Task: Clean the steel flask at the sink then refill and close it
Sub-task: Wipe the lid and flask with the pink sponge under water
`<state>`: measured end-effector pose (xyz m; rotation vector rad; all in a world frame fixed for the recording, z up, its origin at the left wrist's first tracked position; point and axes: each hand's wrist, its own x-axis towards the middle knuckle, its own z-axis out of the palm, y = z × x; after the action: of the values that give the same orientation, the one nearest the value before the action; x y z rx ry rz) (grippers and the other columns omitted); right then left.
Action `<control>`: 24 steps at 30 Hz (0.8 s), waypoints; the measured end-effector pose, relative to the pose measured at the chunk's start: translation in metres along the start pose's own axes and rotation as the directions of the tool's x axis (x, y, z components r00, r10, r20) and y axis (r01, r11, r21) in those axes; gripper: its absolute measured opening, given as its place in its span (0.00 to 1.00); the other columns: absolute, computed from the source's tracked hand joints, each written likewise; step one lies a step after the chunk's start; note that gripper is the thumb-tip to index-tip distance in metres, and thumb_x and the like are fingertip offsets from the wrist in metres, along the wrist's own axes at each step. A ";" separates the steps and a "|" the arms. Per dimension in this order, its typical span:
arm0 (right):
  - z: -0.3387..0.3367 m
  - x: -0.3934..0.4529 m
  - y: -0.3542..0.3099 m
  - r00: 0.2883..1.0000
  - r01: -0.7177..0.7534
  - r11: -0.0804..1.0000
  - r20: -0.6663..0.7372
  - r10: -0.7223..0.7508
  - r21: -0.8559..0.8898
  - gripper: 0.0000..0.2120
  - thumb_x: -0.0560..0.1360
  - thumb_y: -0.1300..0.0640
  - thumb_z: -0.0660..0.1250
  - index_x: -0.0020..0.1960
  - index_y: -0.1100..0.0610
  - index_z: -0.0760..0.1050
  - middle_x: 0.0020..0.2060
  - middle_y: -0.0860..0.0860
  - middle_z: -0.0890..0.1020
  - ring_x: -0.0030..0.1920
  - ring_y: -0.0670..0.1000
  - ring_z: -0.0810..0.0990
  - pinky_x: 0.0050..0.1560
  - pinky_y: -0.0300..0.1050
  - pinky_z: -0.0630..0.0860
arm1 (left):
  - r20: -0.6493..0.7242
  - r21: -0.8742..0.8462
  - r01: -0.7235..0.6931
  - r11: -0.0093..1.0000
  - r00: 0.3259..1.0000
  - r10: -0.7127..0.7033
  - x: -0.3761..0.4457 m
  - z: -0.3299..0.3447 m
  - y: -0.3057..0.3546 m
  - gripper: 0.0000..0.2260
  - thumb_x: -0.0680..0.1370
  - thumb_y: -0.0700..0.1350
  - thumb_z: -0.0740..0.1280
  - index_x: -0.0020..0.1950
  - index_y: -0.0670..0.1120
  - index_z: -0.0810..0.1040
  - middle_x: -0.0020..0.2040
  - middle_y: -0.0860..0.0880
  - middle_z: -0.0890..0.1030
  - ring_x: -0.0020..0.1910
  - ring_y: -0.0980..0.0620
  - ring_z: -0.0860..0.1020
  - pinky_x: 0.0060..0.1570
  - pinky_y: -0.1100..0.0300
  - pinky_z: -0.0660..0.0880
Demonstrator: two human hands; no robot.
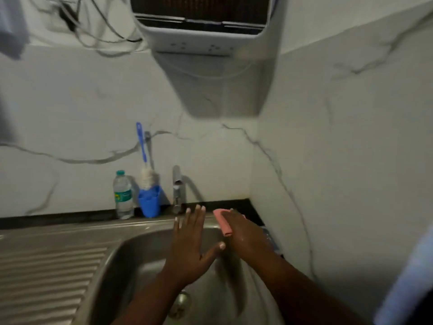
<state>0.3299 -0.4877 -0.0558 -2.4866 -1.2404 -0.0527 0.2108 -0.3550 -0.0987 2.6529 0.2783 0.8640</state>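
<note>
Over the sink basin: I am holding both hands above the stainless-steel sink (117, 254), with its round drain (180, 303) below my wrists.
Left hand: my left hand (189, 245) is hanging flat and empty, its fingers (198, 214) straight and spread, thumb reaching towards the other hand.
Right hand: my right hand (246, 233) is looking wet and is gripping a pink oblong pad (222, 222), which is poking out past my knuckles at the far right rim; whether it is a sponge or soap I cannot tell.
Steel flask: I am not finding it clearly anywhere. A dark blurred streak is lying under my hands in the basin, and I cannot tell whether that is the flask.
Handling, my judgement: I am expecting the flask to be stiff, dent-resistant, smooth and slippery under wet, soapy fingers, light while empty and noticeably heavier once refilled. I am planning to wrap one whole hand round the middle of its body, not pinch its neck, and to keep the other hand for scrubbing and for turning the cap.
Tap: the chrome pillar tap (177, 188) is standing at the back edge; I am seeing no water running.
Brush: a blue-handled white bottle brush (144, 160) is standing upright in a blue plastic cup (150, 202) just left of the tap, useful for the flask's inside.
Desk: a clear plastic water bottle with a green label (123, 195) is standing just beside the cup on the desk.
</note>
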 end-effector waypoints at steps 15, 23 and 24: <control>0.039 0.017 0.128 0.972 -0.139 0.980 0.168 0.163 -0.145 0.21 0.77 0.47 0.61 0.66 0.54 0.70 0.65 0.52 0.73 0.63 0.53 0.72 0.57 0.40 0.68 | 0.391 0.205 0.152 0.967 0.893 -0.223 0.010 0.065 0.009 0.42 0.69 0.78 0.44 0.72 0.58 0.28 0.78 0.56 0.33 0.77 0.54 0.34 0.73 0.50 0.33; 0.042 0.022 0.131 0.817 -0.306 0.951 0.502 0.282 -0.036 0.55 0.61 0.18 0.49 0.78 0.51 0.47 0.77 0.55 0.48 0.76 0.61 0.46 0.74 0.59 0.45 | 0.405 0.304 0.157 0.940 0.872 -0.276 -0.020 0.068 -0.006 0.39 0.77 0.71 0.51 0.73 0.57 0.29 0.74 0.58 0.30 0.76 0.55 0.33 0.71 0.52 0.31; 0.045 0.022 0.129 0.820 -0.288 0.957 0.504 0.271 -0.045 0.58 0.58 0.16 0.48 0.78 0.51 0.46 0.77 0.55 0.48 0.76 0.61 0.45 0.74 0.60 0.44 | 0.407 0.307 0.163 0.938 0.868 -0.285 -0.020 0.068 -0.007 0.39 0.77 0.71 0.51 0.73 0.57 0.29 0.74 0.58 0.31 0.76 0.55 0.33 0.71 0.51 0.31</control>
<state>0.4383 -0.5263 -0.1324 -2.7182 -1.0124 0.7385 0.2352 -0.3717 -0.1638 2.8850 0.6062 0.1321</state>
